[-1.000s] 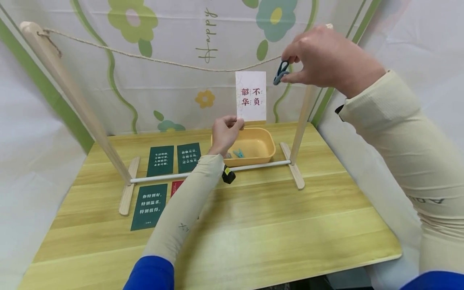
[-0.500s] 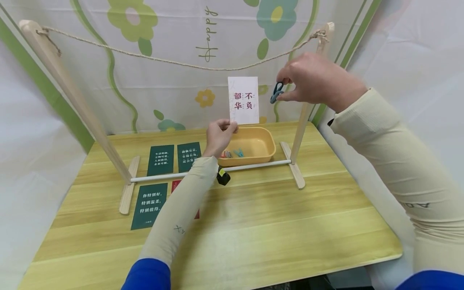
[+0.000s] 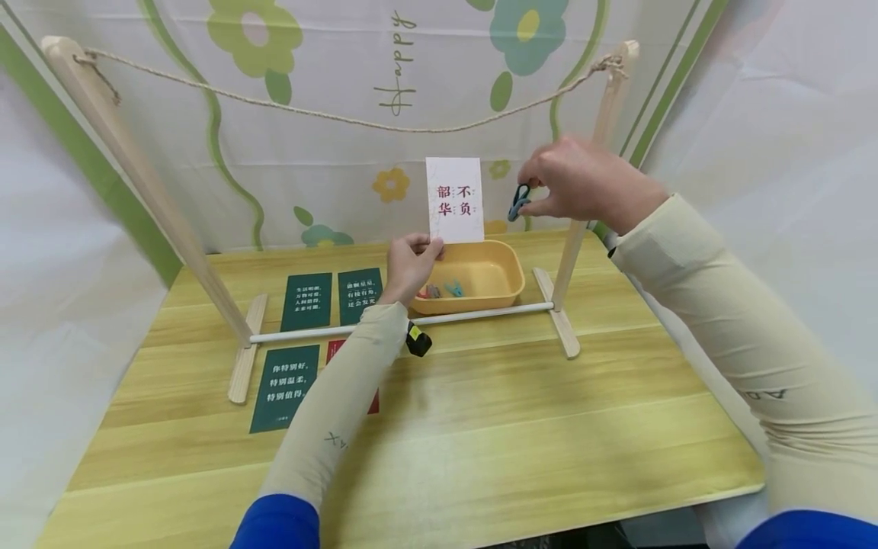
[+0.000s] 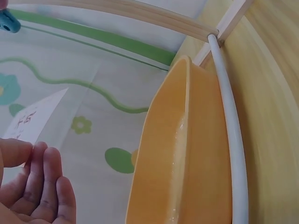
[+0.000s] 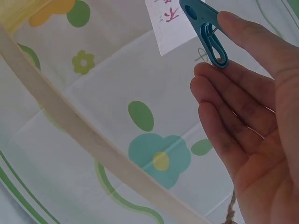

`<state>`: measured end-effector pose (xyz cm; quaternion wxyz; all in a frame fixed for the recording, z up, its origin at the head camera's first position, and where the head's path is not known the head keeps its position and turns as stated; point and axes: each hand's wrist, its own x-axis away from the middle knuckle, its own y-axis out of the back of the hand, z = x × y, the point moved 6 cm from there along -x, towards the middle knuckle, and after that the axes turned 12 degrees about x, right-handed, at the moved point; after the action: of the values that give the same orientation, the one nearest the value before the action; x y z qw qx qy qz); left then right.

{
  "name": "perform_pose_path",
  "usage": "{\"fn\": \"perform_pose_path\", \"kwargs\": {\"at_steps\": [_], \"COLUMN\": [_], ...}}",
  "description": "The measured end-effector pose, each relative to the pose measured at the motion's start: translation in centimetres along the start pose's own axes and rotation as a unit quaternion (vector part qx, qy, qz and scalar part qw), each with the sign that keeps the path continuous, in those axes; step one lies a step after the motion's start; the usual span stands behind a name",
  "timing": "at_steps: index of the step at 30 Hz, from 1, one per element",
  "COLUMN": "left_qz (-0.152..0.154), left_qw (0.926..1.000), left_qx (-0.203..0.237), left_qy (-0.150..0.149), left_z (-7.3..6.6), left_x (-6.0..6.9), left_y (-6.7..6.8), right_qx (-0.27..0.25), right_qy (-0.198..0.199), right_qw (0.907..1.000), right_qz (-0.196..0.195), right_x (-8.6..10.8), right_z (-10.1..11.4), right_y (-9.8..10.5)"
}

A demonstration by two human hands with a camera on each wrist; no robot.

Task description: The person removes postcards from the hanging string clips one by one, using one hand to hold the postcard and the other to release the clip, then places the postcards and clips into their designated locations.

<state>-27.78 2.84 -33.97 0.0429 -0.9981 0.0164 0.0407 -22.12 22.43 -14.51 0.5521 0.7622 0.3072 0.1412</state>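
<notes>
My left hand (image 3: 409,267) pinches the lower left corner of a white card (image 3: 455,200) with red characters, held upright in front of the back cloth. To its right, my right hand (image 3: 583,181) pinches a dark blue-teal clothespin (image 3: 519,203) between thumb and fingers. In the right wrist view the clothespin (image 5: 205,30) shows its spring, and a corner of the card hangs behind it. Both card and clothespin are below the sagging twine (image 3: 384,124), apart from it and from each other. The left wrist view shows the thumb and fingertips on the card (image 4: 37,116).
A wooden frame with a left post (image 3: 151,191), a right post (image 3: 583,206) and a white crossbar (image 3: 480,313) stands on the table (image 3: 535,427). Behind the bar sits a yellow tray (image 3: 511,278) with several small clips. Green cards (image 3: 284,387) and a red card (image 3: 373,404) lie at left.
The right hand has come down and left from near the twine's right end, still holding the clothespin. The left hand has lowered the card and shifted it slightly left.
</notes>
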Motion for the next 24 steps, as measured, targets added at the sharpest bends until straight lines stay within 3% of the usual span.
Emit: {"fn": "perform_pose_path", "kwargs": {"at_steps": [12, 24], "left_qz": [-0.018, -0.004], "left_qw": [0.9997, 0.9995], "left_qx": [-0.003, -0.005], "left_qy": [0.017, 0.032], "left_z": [1.0, 1.6], "left_x": [0.3, 1.4], "left_y": [1.5, 2.7], "right_qx": [-0.015, -0.044], "right_qy": [0.005, 0.001], "right_qw": [0.9998, 0.9989], "right_qz": [-0.007, 0.018], "right_x": [-0.5, -1.1], "right_z": [0.3, 0.9], "right_y": [-2.9, -5.5]}}
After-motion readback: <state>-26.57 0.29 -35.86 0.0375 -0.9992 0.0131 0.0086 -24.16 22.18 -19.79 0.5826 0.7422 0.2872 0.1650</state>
